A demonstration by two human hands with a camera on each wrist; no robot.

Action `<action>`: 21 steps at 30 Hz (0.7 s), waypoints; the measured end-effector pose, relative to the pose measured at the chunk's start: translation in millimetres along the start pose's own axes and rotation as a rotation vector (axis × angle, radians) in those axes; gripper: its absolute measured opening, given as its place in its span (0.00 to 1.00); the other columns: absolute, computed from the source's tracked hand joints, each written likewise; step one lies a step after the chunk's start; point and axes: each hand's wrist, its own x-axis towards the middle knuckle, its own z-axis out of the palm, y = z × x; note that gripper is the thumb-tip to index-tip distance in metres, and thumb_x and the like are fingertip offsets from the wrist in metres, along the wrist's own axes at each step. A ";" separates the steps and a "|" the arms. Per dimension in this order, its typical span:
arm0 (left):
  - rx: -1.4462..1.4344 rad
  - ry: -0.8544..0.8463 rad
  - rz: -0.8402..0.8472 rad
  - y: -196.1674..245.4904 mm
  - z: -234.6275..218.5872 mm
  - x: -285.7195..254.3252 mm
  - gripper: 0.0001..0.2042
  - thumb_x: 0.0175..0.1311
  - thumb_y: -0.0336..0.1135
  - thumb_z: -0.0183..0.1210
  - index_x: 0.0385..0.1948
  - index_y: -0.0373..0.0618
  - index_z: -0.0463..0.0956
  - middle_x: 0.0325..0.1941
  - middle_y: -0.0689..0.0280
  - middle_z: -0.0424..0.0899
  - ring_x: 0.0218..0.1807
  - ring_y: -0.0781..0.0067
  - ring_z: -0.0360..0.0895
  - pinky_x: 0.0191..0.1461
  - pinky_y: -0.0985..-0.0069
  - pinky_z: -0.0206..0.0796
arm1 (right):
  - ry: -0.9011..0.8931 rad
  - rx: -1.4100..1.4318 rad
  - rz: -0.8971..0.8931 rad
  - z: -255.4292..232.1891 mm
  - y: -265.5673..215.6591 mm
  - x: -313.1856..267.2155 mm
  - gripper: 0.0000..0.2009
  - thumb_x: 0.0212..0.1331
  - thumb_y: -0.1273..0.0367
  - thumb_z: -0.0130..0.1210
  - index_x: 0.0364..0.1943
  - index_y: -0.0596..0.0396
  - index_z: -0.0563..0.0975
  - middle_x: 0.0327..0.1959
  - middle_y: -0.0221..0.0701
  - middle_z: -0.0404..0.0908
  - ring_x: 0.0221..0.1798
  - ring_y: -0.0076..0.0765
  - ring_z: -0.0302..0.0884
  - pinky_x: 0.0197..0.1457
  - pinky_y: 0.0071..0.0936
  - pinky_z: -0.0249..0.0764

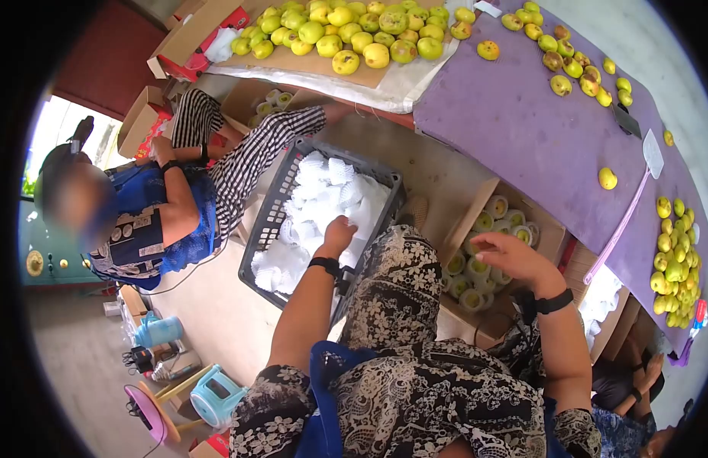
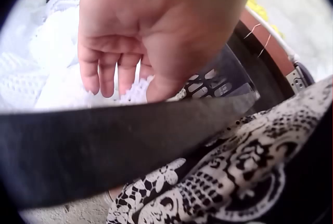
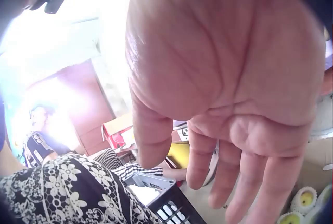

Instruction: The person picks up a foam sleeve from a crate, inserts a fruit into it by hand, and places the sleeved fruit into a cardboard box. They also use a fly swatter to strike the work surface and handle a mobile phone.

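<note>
In the head view a dark crate (image 1: 260, 204) holds a heap of white foam nets (image 1: 312, 200). My left hand (image 1: 337, 238) reaches into that heap; in the left wrist view the hand (image 2: 151, 31) has its fingers bent down and pinches a white foam net (image 2: 136, 92) between them and the thumb. My right hand (image 1: 514, 261) hovers over a cardboard box (image 1: 549, 229) of fruits in foam nets (image 1: 476, 269). Its fingers are relaxed and apart in the right wrist view, where the hand (image 3: 223, 78) holds nothing.
Yellow-green fruits (image 1: 377, 55) are piled on a covered surface beyond the crate. More lie on the purple cloth (image 1: 507, 99), with a pink-handled swatter (image 1: 625, 217). A person in striped trousers (image 1: 255, 145) sits at the left. A blue stool (image 1: 216, 397) stands lower left.
</note>
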 end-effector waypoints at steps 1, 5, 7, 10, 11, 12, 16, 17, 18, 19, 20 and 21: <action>-0.043 0.100 0.049 14.8 -19.4 -4.6 0.17 0.52 0.41 0.65 0.39 0.38 0.78 0.37 0.54 0.84 0.43 0.58 0.82 0.47 0.67 0.72 | -0.005 -0.020 -0.075 -0.7 -6.6 2.4 0.17 0.65 0.68 0.55 0.57 0.54 0.74 0.51 0.31 0.78 0.49 0.24 0.75 0.54 0.25 0.72; -0.655 -0.175 0.227 117.3 -98.6 -24.3 0.15 0.63 0.33 0.58 0.49 0.36 0.74 0.44 0.65 0.83 0.46 0.78 0.79 0.50 0.76 0.70 | 0.105 -0.004 -0.219 -5.3 -37.7 14.3 0.14 0.63 0.68 0.56 0.52 0.56 0.77 0.48 0.35 0.80 0.50 0.33 0.77 0.53 0.28 0.73; -0.849 -0.296 0.381 195.4 -115.4 -53.6 0.15 0.65 0.30 0.56 0.52 0.38 0.73 0.48 0.67 0.82 0.48 0.78 0.78 0.54 0.76 0.69 | 0.284 0.080 -0.503 -9.4 -49.0 17.1 0.12 0.61 0.71 0.57 0.49 0.55 0.79 0.48 0.33 0.79 0.46 0.30 0.76 0.47 0.26 0.73; -0.877 -0.435 0.560 284.9 -110.5 -79.7 0.12 0.66 0.27 0.57 0.50 0.37 0.73 0.48 0.65 0.82 0.49 0.79 0.77 0.56 0.77 0.68 | 0.651 0.094 -0.715 -21.7 -67.0 18.3 0.14 0.58 0.72 0.59 0.49 0.55 0.78 0.48 0.30 0.78 0.44 0.28 0.75 0.42 0.23 0.72; -0.896 -0.482 0.616 308.3 -102.7 -84.1 0.12 0.66 0.27 0.57 0.50 0.37 0.73 0.49 0.65 0.81 0.50 0.78 0.77 0.57 0.77 0.68 | 0.687 0.083 -0.716 -28.1 -71.2 15.0 0.14 0.58 0.72 0.59 0.49 0.55 0.78 0.48 0.30 0.78 0.44 0.28 0.75 0.42 0.23 0.72; -0.976 -0.541 0.668 329.9 -90.8 -85.9 0.16 0.67 0.28 0.57 0.55 0.38 0.68 0.51 0.63 0.81 0.52 0.77 0.76 0.58 0.76 0.67 | 0.760 0.127 -0.660 -36.0 -74.3 10.7 0.16 0.57 0.72 0.61 0.50 0.55 0.77 0.47 0.30 0.78 0.44 0.27 0.74 0.40 0.23 0.72; -1.111 -0.643 0.668 389.9 -46.2 -83.4 0.27 0.67 0.30 0.58 0.64 0.41 0.55 0.50 0.61 0.81 0.52 0.73 0.77 0.57 0.73 0.69 | 0.902 0.219 -0.552 -69.3 -42.8 1.2 0.18 0.53 0.72 0.65 0.50 0.56 0.76 0.44 0.29 0.78 0.39 0.28 0.74 0.35 0.24 0.70; -1.140 -0.643 0.637 401.8 -38.1 -85.7 0.28 0.66 0.31 0.59 0.64 0.42 0.54 0.52 0.60 0.79 0.53 0.73 0.76 0.56 0.73 0.70 | 0.958 0.202 -0.545 -75.8 -33.1 -0.2 0.17 0.52 0.72 0.65 0.47 0.56 0.77 0.42 0.30 0.78 0.38 0.31 0.75 0.36 0.25 0.70; -1.171 -0.640 0.604 410.3 -30.0 -87.9 0.29 0.65 0.32 0.61 0.64 0.43 0.53 0.53 0.60 0.77 0.54 0.73 0.75 0.55 0.72 0.71 | 0.967 0.198 -0.545 -82.6 -28.2 -3.0 0.17 0.52 0.72 0.65 0.47 0.56 0.77 0.42 0.30 0.78 0.38 0.31 0.75 0.36 0.25 0.70; -1.172 -0.650 0.609 415.0 -18.2 -88.0 0.29 0.65 0.32 0.61 0.64 0.43 0.53 0.53 0.60 0.77 0.54 0.73 0.75 0.55 0.72 0.71 | 1.011 0.066 -0.529 -90.5 -23.7 -5.6 0.15 0.50 0.73 0.64 0.44 0.56 0.77 0.40 0.32 0.78 0.37 0.35 0.75 0.36 0.27 0.70; -1.048 -0.489 0.765 416.0 -4.2 -87.0 0.30 0.64 0.33 0.62 0.65 0.46 0.55 0.54 0.60 0.74 0.55 0.72 0.74 0.54 0.72 0.71 | 1.052 -0.066 -0.508 -97.3 -19.2 -8.0 0.13 0.49 0.74 0.64 0.40 0.56 0.78 0.38 0.33 0.77 0.35 0.39 0.76 0.37 0.29 0.71; -0.917 -0.328 0.909 418.2 5.5 -87.2 0.31 0.63 0.34 0.63 0.65 0.48 0.56 0.55 0.60 0.72 0.55 0.71 0.73 0.53 0.72 0.72 | 1.061 -0.070 -0.497 -101.4 -14.9 -9.6 0.13 0.49 0.74 0.64 0.40 0.56 0.78 0.38 0.33 0.77 0.35 0.39 0.76 0.37 0.29 0.71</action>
